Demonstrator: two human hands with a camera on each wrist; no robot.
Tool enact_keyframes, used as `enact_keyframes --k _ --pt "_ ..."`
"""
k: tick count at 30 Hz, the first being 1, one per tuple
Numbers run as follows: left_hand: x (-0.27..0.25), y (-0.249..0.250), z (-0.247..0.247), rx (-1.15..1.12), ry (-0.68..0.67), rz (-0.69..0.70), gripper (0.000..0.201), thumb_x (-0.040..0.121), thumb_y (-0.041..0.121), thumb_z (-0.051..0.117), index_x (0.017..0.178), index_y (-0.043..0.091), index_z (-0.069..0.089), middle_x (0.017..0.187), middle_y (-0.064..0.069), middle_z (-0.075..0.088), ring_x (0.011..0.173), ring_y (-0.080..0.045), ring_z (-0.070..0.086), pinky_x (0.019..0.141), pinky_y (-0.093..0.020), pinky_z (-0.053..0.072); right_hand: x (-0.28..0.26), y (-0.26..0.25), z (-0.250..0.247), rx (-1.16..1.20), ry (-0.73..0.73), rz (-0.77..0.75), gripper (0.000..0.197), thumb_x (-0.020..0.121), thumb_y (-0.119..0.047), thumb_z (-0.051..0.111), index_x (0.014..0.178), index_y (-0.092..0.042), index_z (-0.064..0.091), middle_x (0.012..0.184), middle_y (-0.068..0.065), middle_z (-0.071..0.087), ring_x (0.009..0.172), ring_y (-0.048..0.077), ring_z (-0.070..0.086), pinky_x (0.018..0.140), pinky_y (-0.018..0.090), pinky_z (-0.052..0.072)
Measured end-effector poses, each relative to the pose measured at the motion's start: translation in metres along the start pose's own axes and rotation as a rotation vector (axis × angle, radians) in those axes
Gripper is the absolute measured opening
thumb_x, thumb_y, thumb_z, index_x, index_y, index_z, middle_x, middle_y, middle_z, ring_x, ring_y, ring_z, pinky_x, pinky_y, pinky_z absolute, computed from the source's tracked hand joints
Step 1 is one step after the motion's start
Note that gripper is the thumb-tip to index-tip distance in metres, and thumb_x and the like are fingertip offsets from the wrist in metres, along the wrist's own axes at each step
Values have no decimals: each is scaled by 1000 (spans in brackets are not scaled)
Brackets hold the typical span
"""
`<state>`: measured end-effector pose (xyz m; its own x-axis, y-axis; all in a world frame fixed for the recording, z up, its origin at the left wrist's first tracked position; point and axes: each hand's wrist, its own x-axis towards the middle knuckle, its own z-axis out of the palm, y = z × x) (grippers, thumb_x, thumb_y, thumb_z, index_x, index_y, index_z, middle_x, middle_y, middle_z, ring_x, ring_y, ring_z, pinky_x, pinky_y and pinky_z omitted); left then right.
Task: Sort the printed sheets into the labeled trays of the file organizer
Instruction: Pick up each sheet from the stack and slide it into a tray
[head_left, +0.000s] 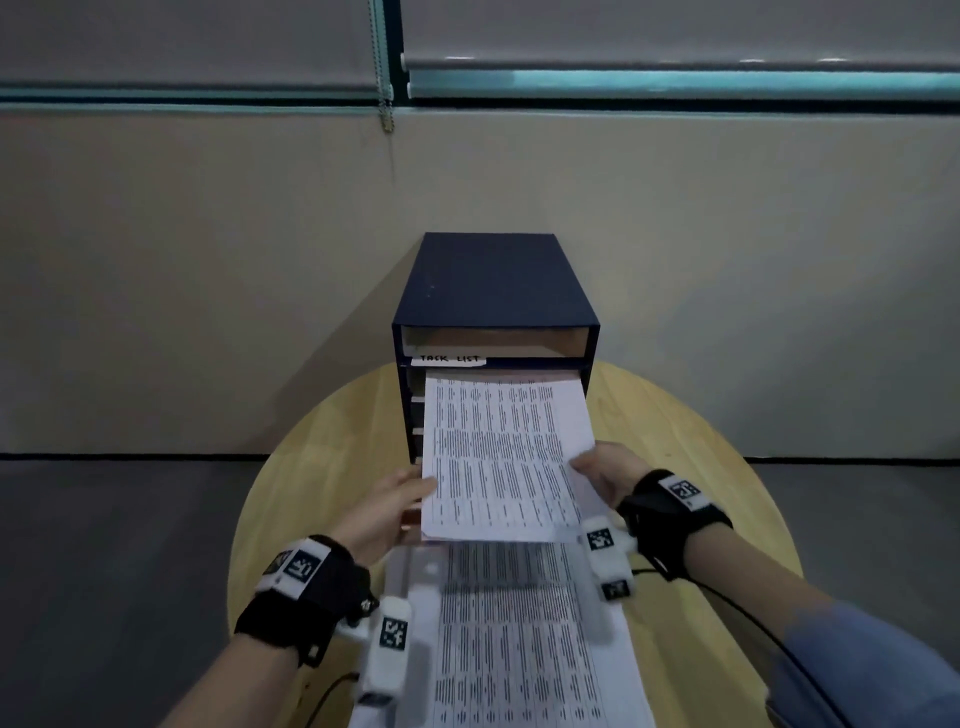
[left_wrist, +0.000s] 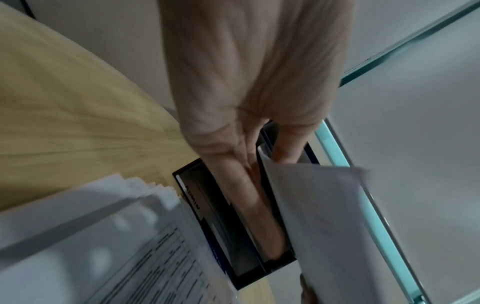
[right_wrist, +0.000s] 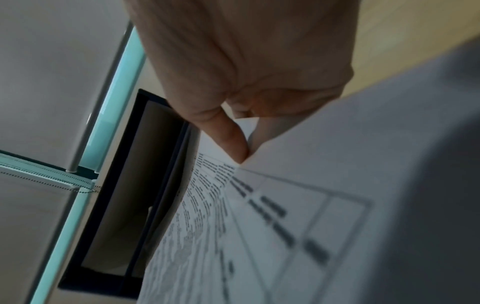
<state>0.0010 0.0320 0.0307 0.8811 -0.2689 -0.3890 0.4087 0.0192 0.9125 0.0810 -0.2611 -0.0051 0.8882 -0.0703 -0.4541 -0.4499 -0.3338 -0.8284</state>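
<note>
A dark blue file organizer (head_left: 493, 280) stands at the far side of a round wooden table (head_left: 322, 457). A white label reading TASK LIST (head_left: 450, 359) sits under its top slot. A printed sheet (head_left: 501, 457) slopes from the second slot down toward me, its far edge inside the slot. My left hand (head_left: 400, 499) holds the sheet's left edge, thumb on top and fingers beneath. My right hand (head_left: 597, 470) pinches its right edge. In the left wrist view the sheet (left_wrist: 324, 216) lies over my fingers (left_wrist: 249, 195) before the lower trays; the right wrist view shows my thumb (right_wrist: 226, 133) on the sheet (right_wrist: 337, 164).
A stack of printed sheets (head_left: 519, 634) lies on the table between my forearms, near the front edge. A lower tray carries a label reading ADMIN (left_wrist: 193, 197). A beige wall panel (head_left: 208, 260) rises behind the table. Bare wood shows left and right of the organizer.
</note>
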Motion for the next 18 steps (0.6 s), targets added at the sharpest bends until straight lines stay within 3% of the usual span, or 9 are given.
enact_keyframes --k 3,6,7,10,12,14,15,16,18 --pt "4 0 -3 -23 -45 -9 29 99 12 45 128 9 49 106 -16 69 73 -25 73 60 -29 60 7 -37 -4 24 -4 -23 45 82 -11 60 125 1 57 124 21 59 107 30 57 103 41 46" --pt "22 4 -6 -88 58 30 33 100 6 41 132 1 43 106 -18 67 65 -21 73 56 -24 59 -4 -58 -2 25 -13 -34 26 85 -9 62 111 -10 57 110 14 59 96 26 55 85 40 50" --pt "29 5 -7 -119 88 34 34 100 5 41 133 1 42 108 -20 66 66 -21 73 57 -24 59 -8 -60 -1 -33 -24 -18 26 86 -14 64 110 -10 57 107 12 61 93 26 57 75 35 50" --pt "57 8 -12 -118 198 50 39 100 10 42 138 2 38 102 -17 71 74 -21 73 68 -30 61 -16 -60 0 -141 -56 17 25 88 -25 64 107 -10 59 80 4 56 64 16 50 51 24 38" --pt "75 16 -13 -140 266 37 44 100 13 44 141 2 34 99 -13 73 81 -20 72 81 -33 57 -6 -62 2 -3 -51 44 25 90 -23 62 109 -7 58 72 6 56 52 14 44 41 22 33" --pt "89 31 -12 -228 288 55 44 98 7 45 140 -1 33 108 -17 66 88 -20 69 82 -30 55 4 -73 7 288 -13 77 15 92 -15 61 99 -2 58 63 8 63 44 15 51 39 24 40" --pt "93 41 -10 -292 265 84 43 97 2 44 139 -4 33 113 -19 63 94 -22 67 84 -30 54 9 -81 10 436 -5 75 9 92 -8 59 96 0 59 64 10 67 46 15 59 44 23 48" --pt "96 51 -6 -329 235 113 43 96 -4 42 138 -6 33 121 -21 59 104 -24 64 90 -32 51 13 -88 13 542 -5 52 14 93 -3 55 103 4 61 78 13 72 57 16 67 54 21 54" --pt "102 65 -1 -392 208 183 49 94 -13 38 141 -5 28 141 -25 42 125 -31 51 104 -37 43 16 -102 20 626 -44 8 36 93 4 48 129 9 49 124 20 61 97 21 67 72 23 57"
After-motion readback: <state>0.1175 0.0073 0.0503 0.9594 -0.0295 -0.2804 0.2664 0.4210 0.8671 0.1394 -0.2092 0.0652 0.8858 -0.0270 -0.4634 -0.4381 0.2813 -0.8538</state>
